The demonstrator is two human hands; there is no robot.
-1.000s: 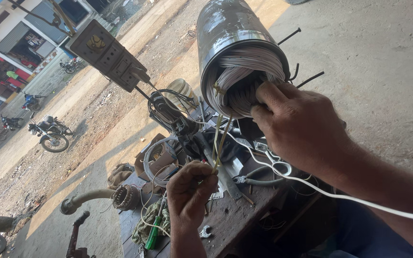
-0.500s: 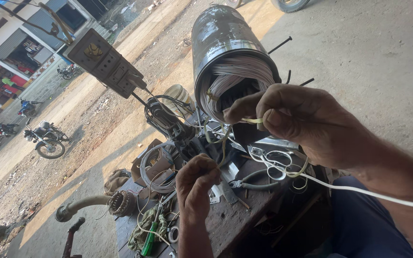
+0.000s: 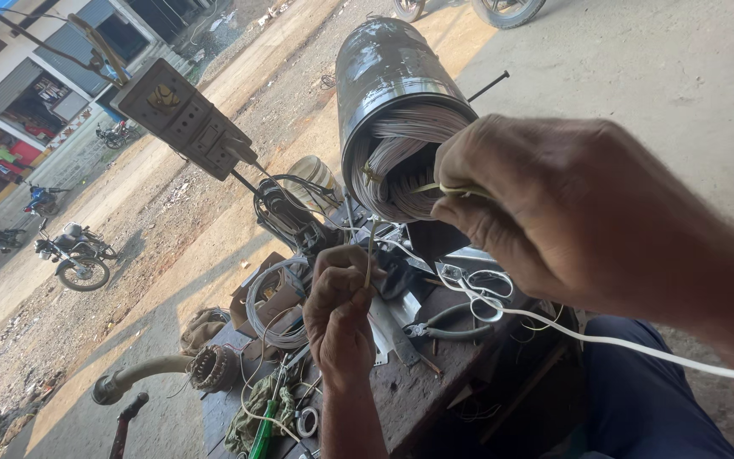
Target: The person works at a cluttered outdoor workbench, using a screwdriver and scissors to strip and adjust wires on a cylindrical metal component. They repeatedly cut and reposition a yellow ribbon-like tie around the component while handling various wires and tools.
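The right hand (image 3: 571,212) was near the camera, at the right, with its fingers pressed together on a thin yellowish strip (image 3: 435,189) just at the mouth of the motor (image 3: 392,102). The motor was a grey metal cylinder lying tilted on the bench (image 3: 418,391), its open end turned to the person, and pale wire windings (image 3: 401,153) filled this end. The left hand (image 3: 337,302) was lower, in the middle, closed as a fist around a thin wire (image 3: 369,251) that rose up toward the windings. A white cable (image 3: 639,344) ran from the bench to the right edge, under the right wrist. Pliers (image 3: 448,321) lay on the bench just right of the left hand, and a green screwdriver (image 3: 263,429) lay near its wrist. A switch box (image 3: 182,115) hung at the left, above the bench. Far at the left, a motorcycle (image 3: 74,255) stood on the dusty ground.
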